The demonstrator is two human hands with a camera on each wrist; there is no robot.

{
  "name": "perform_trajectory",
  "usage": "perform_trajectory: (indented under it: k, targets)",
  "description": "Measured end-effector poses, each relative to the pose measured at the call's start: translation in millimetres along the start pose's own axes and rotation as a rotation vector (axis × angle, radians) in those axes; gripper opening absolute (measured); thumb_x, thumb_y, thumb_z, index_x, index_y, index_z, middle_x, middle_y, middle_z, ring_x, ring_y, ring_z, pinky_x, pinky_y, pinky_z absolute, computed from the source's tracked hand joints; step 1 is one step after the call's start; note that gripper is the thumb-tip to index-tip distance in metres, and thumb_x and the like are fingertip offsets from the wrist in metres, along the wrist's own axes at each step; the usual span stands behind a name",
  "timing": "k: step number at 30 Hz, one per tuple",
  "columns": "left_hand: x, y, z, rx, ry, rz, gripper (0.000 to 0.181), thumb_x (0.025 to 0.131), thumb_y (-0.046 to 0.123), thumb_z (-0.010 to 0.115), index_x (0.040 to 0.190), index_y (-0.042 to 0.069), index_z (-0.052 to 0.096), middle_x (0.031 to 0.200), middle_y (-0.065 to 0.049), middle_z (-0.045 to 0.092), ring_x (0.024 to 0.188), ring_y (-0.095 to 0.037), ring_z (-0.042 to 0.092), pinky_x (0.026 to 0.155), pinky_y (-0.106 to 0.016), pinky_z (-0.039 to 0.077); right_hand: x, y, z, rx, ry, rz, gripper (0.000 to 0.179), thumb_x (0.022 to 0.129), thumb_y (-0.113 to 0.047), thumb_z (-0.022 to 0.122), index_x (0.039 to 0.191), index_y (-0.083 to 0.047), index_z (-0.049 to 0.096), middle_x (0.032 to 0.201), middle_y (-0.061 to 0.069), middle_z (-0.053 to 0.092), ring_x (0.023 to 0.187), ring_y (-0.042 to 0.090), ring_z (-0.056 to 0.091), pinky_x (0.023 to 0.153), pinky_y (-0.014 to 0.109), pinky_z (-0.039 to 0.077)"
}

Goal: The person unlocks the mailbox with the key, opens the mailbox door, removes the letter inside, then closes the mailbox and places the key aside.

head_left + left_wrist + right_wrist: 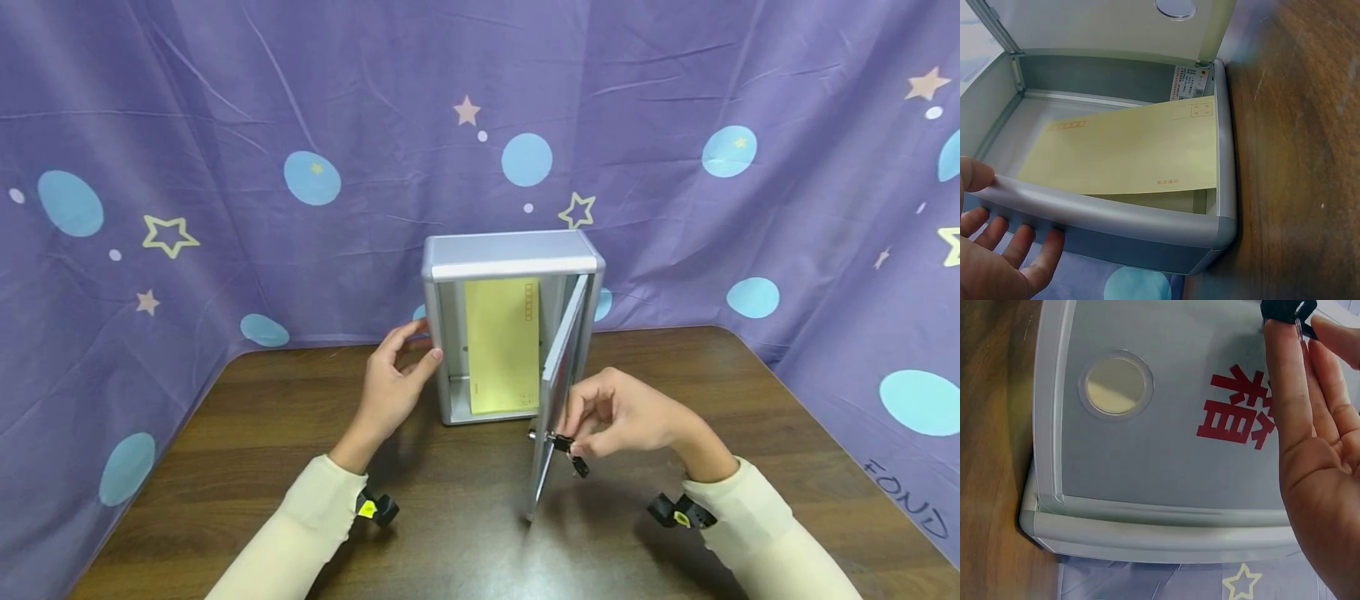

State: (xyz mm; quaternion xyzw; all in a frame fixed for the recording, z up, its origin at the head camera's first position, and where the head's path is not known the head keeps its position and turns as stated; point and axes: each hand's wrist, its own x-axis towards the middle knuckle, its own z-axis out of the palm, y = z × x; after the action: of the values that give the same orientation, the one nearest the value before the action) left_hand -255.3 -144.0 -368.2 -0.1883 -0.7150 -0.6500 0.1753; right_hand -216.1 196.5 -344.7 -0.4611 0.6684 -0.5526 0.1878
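A silver metal letter box (517, 250) stands on the table with its hinged door (557, 375) swung out at the right. Inside, a yellow envelope (502, 346) leans upright against the back; red postcode squares show on it. My left hand (392, 383) grips the box's left side wall, thumb (977, 175) on the front rim and fingers along the outer face. At the door's outer face, my right hand (633, 412) pinches a black-headed key (562, 443) in the lock; a second black key (580, 467) hangs from it. Red characters (1235, 412) and a round window (1116, 386) mark the door.
The brown wooden table (300, 417) extends around the box. Behind and beside it hangs a purple curtain (375, 125) with stars and blue dots. A small printed label (1189, 83) is stuck inside the box near a corner.
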Motion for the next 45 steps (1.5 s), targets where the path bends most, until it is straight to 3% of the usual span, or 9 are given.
perform_trajectory:
  k: [5,12,20,23,27,30,34,40,45]
  targets:
    - [-0.8,-0.1,0.0,0.0,0.0,-0.002,0.047,0.093,0.0,0.073,0.138,-0.001,0.059,0.137,-0.012,0.057,0.117,-0.028,0.062,0.087,-0.023,0.059,-5.3,-2.8,-6.4,-0.004,-0.033,0.028,0.02,0.081,0.016,0.071,0.096,0.004,0.068,0.092,0.01,0.071,0.078,0.014,0.071,0.068,0.035,0.065]
    - [-0.2,-1.5,0.6,0.001,0.011,0.007,0.047,0.092,-0.001,0.073,0.137,-0.002,0.059,0.136,-0.011,0.057,0.116,-0.028,0.062,0.087,-0.025,0.06,-16.2,-6.7,-21.4,0.02,-0.118,0.044,0.021,0.082,0.02,0.066,0.099,0.008,0.066,0.089,0.017,0.069,0.079,0.013,0.071,0.067,0.035,0.064]
    - [0.1,-2.7,1.0,0.006,0.008,0.006,0.047,0.092,0.0,0.073,0.138,-0.001,0.06,0.136,-0.011,0.058,0.116,-0.028,0.062,0.088,-0.027,0.06,-33.6,-8.3,-40.7,0.075,-0.169,0.077,0.031,0.078,0.028,0.056,0.099,0.008,0.067,0.084,0.004,0.069,0.075,0.011,0.066,0.067,0.033,0.063]
    - [0.2,-2.9,0.7,0.006,0.003,0.007,0.047,0.093,0.001,0.073,0.138,-0.001,0.059,0.136,-0.011,0.057,0.117,-0.028,0.062,0.088,-0.025,0.06,-38.7,-9.1,-47.6,0.068,-0.182,0.057,0.033,0.078,0.028,0.056,0.099,0.006,0.068,0.077,0.012,0.064,0.074,0.01,0.064,0.063,0.03,0.061]
    - [0.1,-2.7,0.0,0.003,-0.001,0.008,0.047,0.094,0.003,0.073,0.138,-0.001,0.059,0.137,-0.012,0.057,0.118,-0.028,0.061,0.088,-0.024,0.059,-43.1,-9.1,-55.4,0.029,-0.2,0.007,0.034,0.079,0.028,0.056,0.099,0.003,0.069,0.075,0.024,0.059,0.07,0.013,0.062,0.058,0.029,0.058]
    - [0.0,-3.0,-0.5,0.003,-0.003,0.01,0.047,0.094,0.003,0.073,0.139,-0.001,0.058,0.137,-0.011,0.057,0.118,-0.028,0.061,0.089,-0.024,0.059,-46.3,-8.4,-59.8,0.013,-0.211,-0.001,0.034,0.079,0.028,0.056,0.097,0.001,0.067,0.074,0.022,0.058,0.065,0.017,0.058,0.054,0.028,0.054]
    - [0.0,-3.8,-1.4,0.008,-0.015,0.011,0.048,0.095,0.004,0.072,0.14,0.001,0.058,0.137,-0.01,0.056,0.12,-0.028,0.06,0.089,-0.025,0.059,-52.2,-9.0,-65.3,-0.062,-0.186,0.002,0.033,0.077,0.026,0.06,0.092,-0.003,0.065,0.072,0.016,0.056,0.064,0.01,0.054,0.049,0.026,0.05]
    - [-0.1,-3.2,-1.7,0.002,-0.022,0.019,0.048,0.095,0.004,0.072,0.14,0.0,0.057,0.138,-0.01,0.056,0.12,-0.029,0.06,0.089,-0.025,0.059,-60.2,-9.5,-74.7,-0.173,-0.135,-0.036,0.037,0.076,0.022,0.068,0.099,-0.007,0.067,0.079,0.011,0.064,0.072,0.005,0.06,0.054,0.032,0.057]
    - [0.1,-2.9,-1.2,-0.003,-0.011,0.015,0.047,0.094,0.002,0.072,0.139,0.0,0.058,0.137,-0.011,0.056,0.119,-0.028,0.061,0.089,-0.025,0.059,-62.9,-9.0,-79.7,-0.177,-0.143,-0.048,0.038,0.08,0.019,0.068,0.109,-0.007,0.069,0.09,0.008,0.069,0.08,0.009,0.064,0.063,0.037,0.06]
